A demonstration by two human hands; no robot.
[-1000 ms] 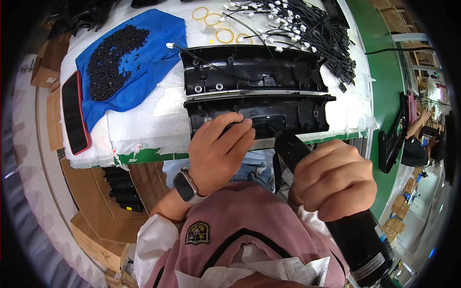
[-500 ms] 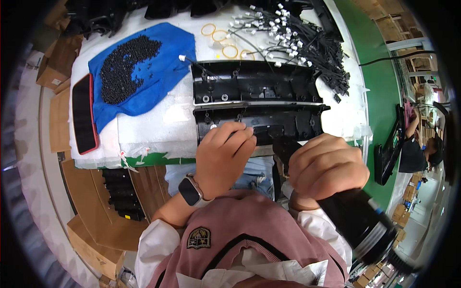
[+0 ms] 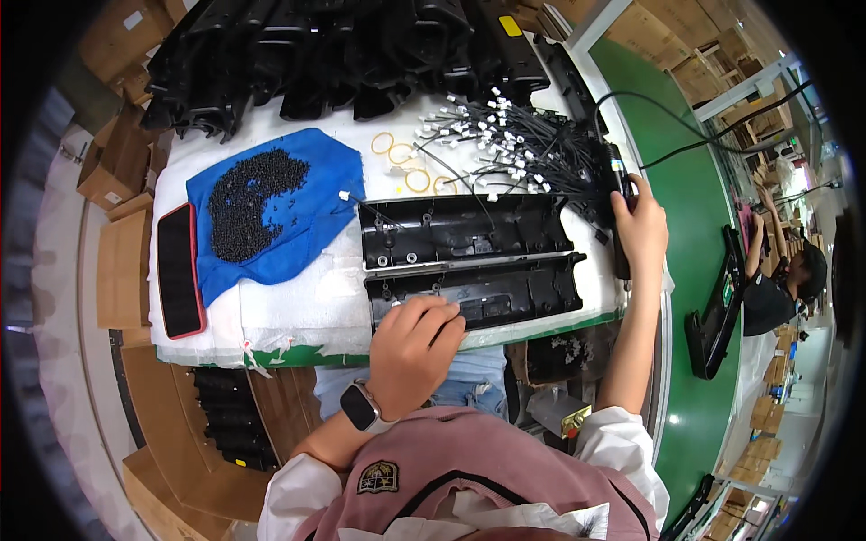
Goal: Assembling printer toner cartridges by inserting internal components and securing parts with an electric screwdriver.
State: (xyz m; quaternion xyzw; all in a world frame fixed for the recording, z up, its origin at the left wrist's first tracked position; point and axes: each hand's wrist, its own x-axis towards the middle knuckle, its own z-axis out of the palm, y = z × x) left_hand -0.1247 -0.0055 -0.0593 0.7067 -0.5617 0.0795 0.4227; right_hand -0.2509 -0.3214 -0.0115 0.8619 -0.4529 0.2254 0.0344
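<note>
Two long black plastic housing halves [image 3: 465, 233] lie one behind the other, hollow side up, at the front of the table. Over the near half [image 3: 523, 293], my left hand [image 3: 417, 347] is closed with curled fingers at its front edge; whatever sits between the fingertips is hidden. At the table's right edge, my right hand [image 3: 642, 225] is wrapped round a black electric screwdriver [image 3: 619, 171], which points along that edge. A thin cable with a white connector [image 3: 345, 195] reaches out from the far half's left end.
Small black screws [image 3: 239, 221] cover a blue cloth [image 3: 316, 212] at left, beside a red-cased phone [image 3: 180, 270]. Behind the housings are rubber bands [image 3: 418, 180] and a heap of black cables [image 3: 541, 149]. More black housings [image 3: 334, 45] line the back. A person [image 3: 776, 293] works at far right.
My right hand has carried the screwdriver from near my body out to the table's right edge. My left hand stays at the near housing half. The view has shifted, showing more of the table's back.
</note>
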